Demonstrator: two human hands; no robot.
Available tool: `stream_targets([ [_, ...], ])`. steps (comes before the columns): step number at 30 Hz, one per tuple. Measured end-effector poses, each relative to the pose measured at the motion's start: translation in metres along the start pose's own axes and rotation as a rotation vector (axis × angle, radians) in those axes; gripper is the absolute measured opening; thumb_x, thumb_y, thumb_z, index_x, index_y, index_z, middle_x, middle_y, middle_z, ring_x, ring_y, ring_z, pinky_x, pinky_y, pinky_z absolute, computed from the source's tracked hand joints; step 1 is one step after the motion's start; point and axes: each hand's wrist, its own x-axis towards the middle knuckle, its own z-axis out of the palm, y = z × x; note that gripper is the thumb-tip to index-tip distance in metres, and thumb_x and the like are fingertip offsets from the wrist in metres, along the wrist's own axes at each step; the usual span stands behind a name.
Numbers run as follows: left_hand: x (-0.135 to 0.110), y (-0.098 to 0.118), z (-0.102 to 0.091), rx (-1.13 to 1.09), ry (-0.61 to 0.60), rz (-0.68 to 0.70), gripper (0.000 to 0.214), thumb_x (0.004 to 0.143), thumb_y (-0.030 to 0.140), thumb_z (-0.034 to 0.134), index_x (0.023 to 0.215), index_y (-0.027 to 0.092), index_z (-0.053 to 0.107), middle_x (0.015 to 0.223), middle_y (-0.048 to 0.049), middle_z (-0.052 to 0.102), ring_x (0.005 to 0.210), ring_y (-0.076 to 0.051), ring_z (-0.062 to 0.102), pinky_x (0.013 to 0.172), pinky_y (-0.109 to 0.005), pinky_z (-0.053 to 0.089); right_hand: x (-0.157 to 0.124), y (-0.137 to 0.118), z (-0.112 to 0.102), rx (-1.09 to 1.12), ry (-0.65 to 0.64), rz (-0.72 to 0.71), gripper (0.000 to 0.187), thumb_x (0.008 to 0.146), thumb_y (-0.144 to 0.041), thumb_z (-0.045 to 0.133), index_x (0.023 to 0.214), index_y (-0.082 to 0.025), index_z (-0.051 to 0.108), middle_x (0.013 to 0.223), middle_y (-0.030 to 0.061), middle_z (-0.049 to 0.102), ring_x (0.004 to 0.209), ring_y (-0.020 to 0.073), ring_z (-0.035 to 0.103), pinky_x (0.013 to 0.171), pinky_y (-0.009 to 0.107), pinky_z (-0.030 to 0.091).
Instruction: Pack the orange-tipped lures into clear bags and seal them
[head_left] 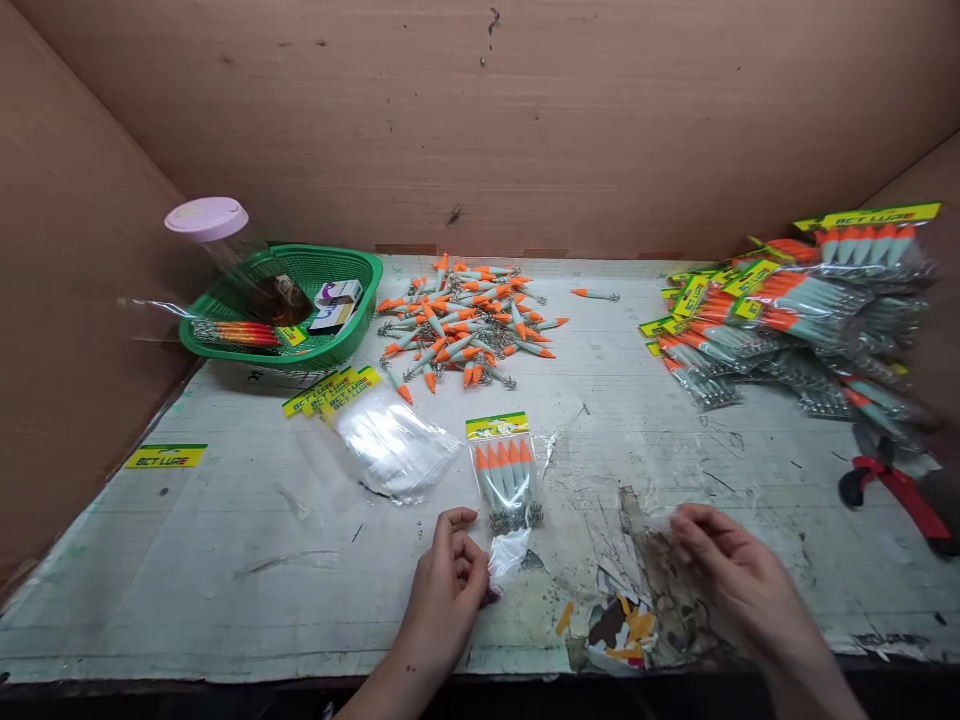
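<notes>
A clear bag with a yellow-green header, filled with several orange-and-pale lures, lies on the table in front of me. My left hand pinches the bag's open lower end, fingers curled. My right hand hovers just right of it over a scuffed patch, fingers loosely bent, motion-blurred, and I see nothing in it. A heap of loose orange-tipped lures lies at the back centre. A stack of empty header bags sits to the left of the filled bag.
A green basket with a pink-lidded jar and small boxes stands back left. Filled lure packs are piled at the right. Red-handled pliers lie near the right edge. A lone lure and a loose yellow label lie apart. Cardboard walls surround the table.
</notes>
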Motion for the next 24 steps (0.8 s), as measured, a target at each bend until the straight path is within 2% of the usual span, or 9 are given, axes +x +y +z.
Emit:
stream_targets([
  [2,0.000,-0.003,-0.016,0.295,-0.005,0.229,0.029,0.086,0.018,0.038,0.114,0.021,0.043,0.079,-0.0001,0.057,0.057,-0.012,0.060,0.054,-0.025,0.051,0.003,0.021,-0.021,-0.294,0.234,-0.029,0.020,0.088,-0.032,0.046,0.087,-0.018,0.060,0.070,0.0086,0.059,0.063,0.0217,0.057,0.052,0.033,0.048],
  [4,0.007,-0.005,-0.031,0.630,0.025,0.584,0.038,0.083,0.009,0.039,0.118,0.022,0.049,0.096,-0.0073,0.060,0.076,-0.016,0.063,0.064,-0.028,0.054,0.006,0.018,-0.021,-0.452,0.269,-0.209,0.020,0.086,-0.025,0.048,0.097,-0.017,0.062,0.087,0.0147,0.061,0.081,0.0272,0.059,0.065,0.040,0.050],
  [6,0.021,-0.004,-0.040,0.831,0.000,0.963,0.044,0.082,0.005,0.040,0.121,0.023,0.052,0.110,-0.0107,0.062,0.095,-0.020,0.061,0.079,-0.034,0.053,0.010,-0.004,-0.003,-0.473,0.109,-0.559,0.025,0.086,-0.015,0.046,0.107,-0.019,0.061,0.098,0.0137,0.062,0.094,0.0265,0.057,0.076,0.042,0.051],
  [8,0.036,0.003,-0.042,0.918,-0.139,1.272,0.040,0.083,0.005,0.045,0.117,0.025,0.055,0.108,-0.0073,0.066,0.094,-0.018,0.061,0.082,-0.032,0.051,0.016,-0.031,0.023,-0.393,-0.105,-0.925,0.034,0.087,-0.005,0.040,0.108,-0.022,0.060,0.100,0.0084,0.065,0.098,0.0215,0.058,0.082,0.038,0.052],
  [11,0.048,0.014,-0.037,0.940,-0.235,1.477,0.027,0.084,0.006,0.048,0.100,0.022,0.062,0.091,-0.0026,0.071,0.083,-0.015,0.063,0.076,-0.027,0.051,0.024,-0.056,0.053,-0.197,-0.223,-1.128,0.030,0.090,-0.004,0.037,0.106,-0.015,0.060,0.094,0.0087,0.068,0.089,0.0186,0.061,0.079,0.034,0.053],
  [14,0.038,0.013,-0.033,0.851,-0.151,1.385,0.019,0.085,0.007,0.047,0.090,0.018,0.061,0.085,-0.0032,0.071,0.081,-0.017,0.061,0.072,-0.028,0.051,0.019,-0.057,0.060,0.032,-0.264,-0.984,0.024,0.092,-0.006,0.037,0.104,-0.013,0.056,0.091,0.0113,0.068,0.083,0.0189,0.060,0.069,0.033,0.053],
  [18,0.005,-0.007,-0.024,0.557,-0.041,1.011,0.016,0.086,0.006,0.044,0.084,0.018,0.056,0.076,-0.0040,0.066,0.078,-0.017,0.056,0.069,-0.029,0.050,-0.012,-0.054,0.058,0.242,-0.346,-0.631,0.020,0.093,-0.010,0.038,0.103,-0.018,0.053,0.085,0.0078,0.065,0.075,0.0172,0.057,0.062,0.031,0.050],
  [21,-0.012,-0.016,-0.010,0.469,0.068,0.690,0.014,0.085,0.007,0.047,0.078,0.019,0.051,0.069,-0.0022,0.058,0.070,-0.015,0.053,0.061,-0.026,0.047,-0.035,-0.062,0.066,0.217,-0.271,-0.314,0.014,0.092,-0.014,0.042,0.088,-0.020,0.053,0.072,0.0030,0.059,0.068,0.0156,0.053,0.060,0.028,0.046],
  [24,-0.016,-0.014,0.002,0.481,0.166,0.509,0.013,0.087,0.013,0.048,0.077,0.020,0.051,0.070,-0.0017,0.057,0.068,-0.015,0.054,0.058,-0.025,0.046,-0.046,-0.072,0.080,0.156,-0.104,-0.097,0.019,0.093,-0.021,0.041,0.076,-0.021,0.050,0.066,0.0012,0.054,0.065,0.0157,0.050,0.059,0.027,0.043],
])
